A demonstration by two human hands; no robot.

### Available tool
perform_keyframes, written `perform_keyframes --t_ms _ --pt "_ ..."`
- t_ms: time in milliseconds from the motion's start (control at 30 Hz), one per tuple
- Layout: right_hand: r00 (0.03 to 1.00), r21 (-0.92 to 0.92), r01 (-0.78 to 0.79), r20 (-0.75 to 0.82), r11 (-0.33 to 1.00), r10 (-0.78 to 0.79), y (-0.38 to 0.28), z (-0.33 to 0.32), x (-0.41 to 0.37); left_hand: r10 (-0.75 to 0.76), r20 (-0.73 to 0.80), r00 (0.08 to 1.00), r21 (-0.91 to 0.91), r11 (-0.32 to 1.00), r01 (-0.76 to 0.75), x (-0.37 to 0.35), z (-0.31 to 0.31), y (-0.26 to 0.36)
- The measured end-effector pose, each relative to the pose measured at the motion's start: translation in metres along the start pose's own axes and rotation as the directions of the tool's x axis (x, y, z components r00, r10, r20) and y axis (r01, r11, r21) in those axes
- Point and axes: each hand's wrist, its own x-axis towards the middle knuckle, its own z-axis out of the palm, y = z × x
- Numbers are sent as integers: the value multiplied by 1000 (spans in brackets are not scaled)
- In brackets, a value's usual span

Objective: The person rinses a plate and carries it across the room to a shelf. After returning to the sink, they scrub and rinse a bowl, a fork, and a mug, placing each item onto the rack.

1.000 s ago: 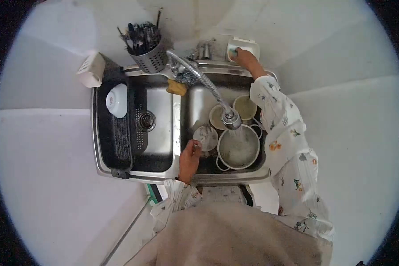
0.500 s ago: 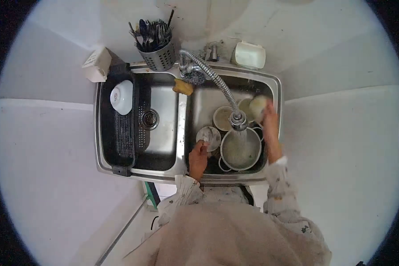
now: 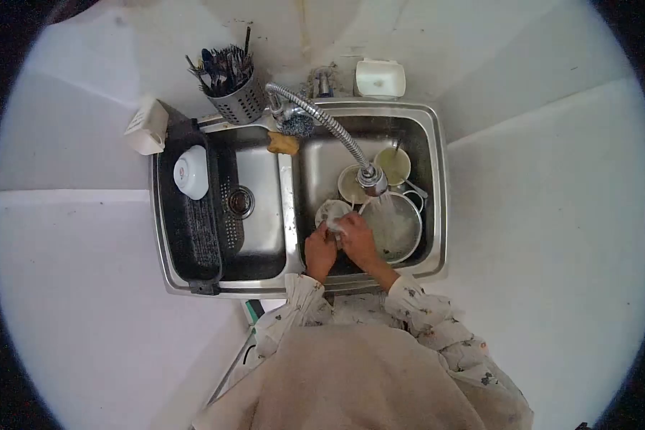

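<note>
My left hand [image 3: 321, 252] is closed at the near edge of a small round whitish dish [image 3: 330, 208], in the right basin. My right hand [image 3: 358, 240] is beside it, fingers bent in at the dish's near side. A pale, foamy-looking bit shows between the two hands; what it is I cannot make out. Right of the hands a white pot [image 3: 401, 233] with loop handles stands under the running tap head [image 3: 373, 181]. Behind are a light bowl [image 3: 351, 188] and another bowl [image 3: 392, 166] holding murky liquid and a utensil.
A flexible metal spout [image 3: 322, 115] arches over the right basin. On the divider lies a yellow sponge [image 3: 283, 143]. A white bowl [image 3: 191, 173] sits in the black rack [image 3: 202, 244] at left. A cutlery holder [image 3: 240, 102] and white container [image 3: 380, 79] stand behind.
My right hand has let go of the bowl at the back right and come left to the dish beside my left hand. The camera view has shifted slightly.
</note>
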Motion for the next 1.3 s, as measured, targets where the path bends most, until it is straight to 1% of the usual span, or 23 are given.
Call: perform_keyframes --t_ms 67,167,233,367,400,433,467,500,533,567,633,667,733,867,933,967,1000,1033,1067,1133,1167,1233,1300 --pt "999 15 44 -15 999 -44 -2 -1 3 -3 30 1000 -20 1000 4 -1 0 -1" --pt "992 39 -91 -84 995 94 -7 -3 16 73 67 995 12 997 -74 0 7 -14" --pt "997 44 56 43 997 -58 -20 -1 6 45 65 997 86 995 -51 -2 9 -21" --pt "999 68 -44 -30 997 46 31 17 10 34 85 996 3 999 -35 -11 14 -31" --pt "957 240 -257 -70 936 281 42 20 8 -15 93 996 -277 960 41 -10 19 -38" --pt "864 408 -432 -68 804 499 47 21 8 -60 112 992 -537 836 111 -8 22 -42" --pt "865 406 -432 -66 805 497 32 12 9 -62 110 992 -540 835 112 -7 19 -39" --pt "787 702 -524 183 482 589 -2 -9 11 -88 222 971 -605 768 208 -5 14 -32" --pt "706 827 -560 442 52 554 -20 -21 13 -100 335 937 -652 693 307 -3 11 -27" --pt "705 827 -559 440 53 557 -7 -12 10 -99 338 936 -652 692 309 -1 12 -30" --pt "683 771 -631 604 -84 410 11 1 10 -74 350 934 -576 769 277 3 13 -35" --pt "682 771 -631 605 -86 412 8 -3 10 -76 353 933 -575 769 279 2 11 -37" --pt "630 698 -710 569 95 529 -4 -14 18 -1 315 949 -374 919 124 3 7 -37" --pt "685 754 -650 527 96 504 11 5 23 80 266 961 -493 868 64 10 19 -47" --pt "546 779 -627 446 -8 709 9 9 25 -73 411 909 -643 684 346 11 28 -44" --pt "549 780 -625 445 -6 708 7 12 25 -71 410 909 -643 684 343 12 33 -45" --pt "659 701 -617 212 358 722 4 16 22 -84 357 930 -771 537 344 13 39 -48" --pt "768 504 -550 -6 665 640 1 19 17 -107 307 945 -870 370 325 13 40 -40" --pt "767 503 -551 -9 666 641 -2 23 12 -105 310 945 -870 369 327 10 41 -32" --pt "865 549 -404 -32 732 501 -4 30 0 35 -43 998 -870 490 -55 5 39 -16" --pt "865 549 -404 -32 732 502 0 34 -4 34 -43 998 -870 490 -54 9 40 -19" --pt "916 429 -320 -88 845 392 1 38 -5 -165 249 954 -953 136 272 21 42 -29" --pt "928 463 -326 -8 824 372 -3 29 -10 -116 274 955 -953 98 285 31 46 -37"
